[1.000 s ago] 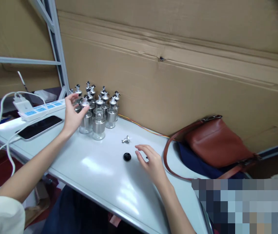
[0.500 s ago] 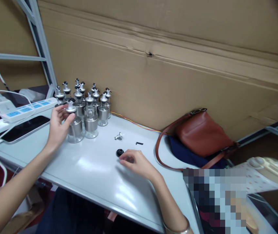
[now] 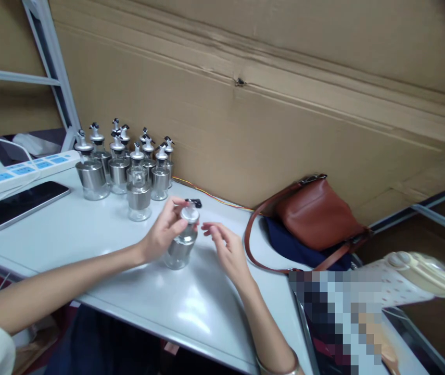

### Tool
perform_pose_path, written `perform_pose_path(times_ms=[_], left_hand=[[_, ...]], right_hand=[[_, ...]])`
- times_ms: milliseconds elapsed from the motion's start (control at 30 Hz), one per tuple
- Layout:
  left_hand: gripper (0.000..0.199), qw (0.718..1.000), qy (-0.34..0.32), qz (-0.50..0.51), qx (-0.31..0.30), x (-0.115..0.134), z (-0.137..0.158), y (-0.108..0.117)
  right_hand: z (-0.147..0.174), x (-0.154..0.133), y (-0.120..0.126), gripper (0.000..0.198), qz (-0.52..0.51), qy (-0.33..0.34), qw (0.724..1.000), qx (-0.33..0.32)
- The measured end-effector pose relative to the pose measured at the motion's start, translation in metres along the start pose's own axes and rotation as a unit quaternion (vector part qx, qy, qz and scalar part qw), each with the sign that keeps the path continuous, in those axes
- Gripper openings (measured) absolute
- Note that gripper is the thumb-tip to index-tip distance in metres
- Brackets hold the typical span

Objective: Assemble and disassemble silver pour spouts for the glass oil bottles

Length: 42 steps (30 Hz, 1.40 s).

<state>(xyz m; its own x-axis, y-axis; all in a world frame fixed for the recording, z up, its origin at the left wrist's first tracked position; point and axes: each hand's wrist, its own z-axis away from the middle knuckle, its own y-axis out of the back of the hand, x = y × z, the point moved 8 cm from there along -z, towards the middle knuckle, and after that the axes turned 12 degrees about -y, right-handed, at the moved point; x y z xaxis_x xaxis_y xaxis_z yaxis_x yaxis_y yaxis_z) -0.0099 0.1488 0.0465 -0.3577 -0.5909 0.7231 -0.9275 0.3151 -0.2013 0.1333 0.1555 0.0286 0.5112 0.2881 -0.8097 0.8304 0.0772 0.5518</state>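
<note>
My left hand (image 3: 164, 232) is wrapped round the neck of a glass oil bottle (image 3: 180, 247) with a steel band. The bottle's silver pourer top (image 3: 190, 213) has a black flip cap. To the right of it my right hand (image 3: 224, 247) hovers with fingers apart, holding nothing and close to the bottle without visible contact. Nearest to the left among the standing bottles is another oil bottle (image 3: 139, 198), whose own top seems to be bare glass. The small silver and black pieces on the table are hidden behind the hands and bottle.
Several capped oil bottles (image 3: 118, 169) stand at the back left. A phone (image 3: 23, 204) and a power strip (image 3: 30, 169) with cables lie at the left. On the right are a brown handbag (image 3: 316, 213) on dark blue cloth and a cream-lidded container (image 3: 413, 278). Cardboard (image 3: 226, 135) walls the back.
My left hand has brought the oil bottle rightward from the group to the table's middle. My right hand has risen slightly and moved away from the small black piece.
</note>
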Motion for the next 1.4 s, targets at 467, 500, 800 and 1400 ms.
perform_pose_path(times_ms=[467,500,800,1400], left_hand=[[0.047,0.966,0.069,-0.007,-0.250,-0.008,0.004,-0.057],[0.049,0.963,0.079,-0.008,-0.257,-0.008,0.004,-0.057],[0.055,0.964,0.074,-0.017,-0.255,-0.006,0.006,-0.061],[0.053,0.985,0.032,-0.011,-0.169,0.001,0.012,-0.062]], right_hand=[[0.039,-0.060,0.024,0.034,0.010,0.250,0.959,0.135],[0.039,-0.060,0.022,0.034,0.008,0.247,0.961,0.128],[0.042,-0.058,0.018,0.035,0.011,0.213,0.968,0.129],[0.047,-0.060,0.021,0.039,-0.078,0.192,0.969,0.136]])
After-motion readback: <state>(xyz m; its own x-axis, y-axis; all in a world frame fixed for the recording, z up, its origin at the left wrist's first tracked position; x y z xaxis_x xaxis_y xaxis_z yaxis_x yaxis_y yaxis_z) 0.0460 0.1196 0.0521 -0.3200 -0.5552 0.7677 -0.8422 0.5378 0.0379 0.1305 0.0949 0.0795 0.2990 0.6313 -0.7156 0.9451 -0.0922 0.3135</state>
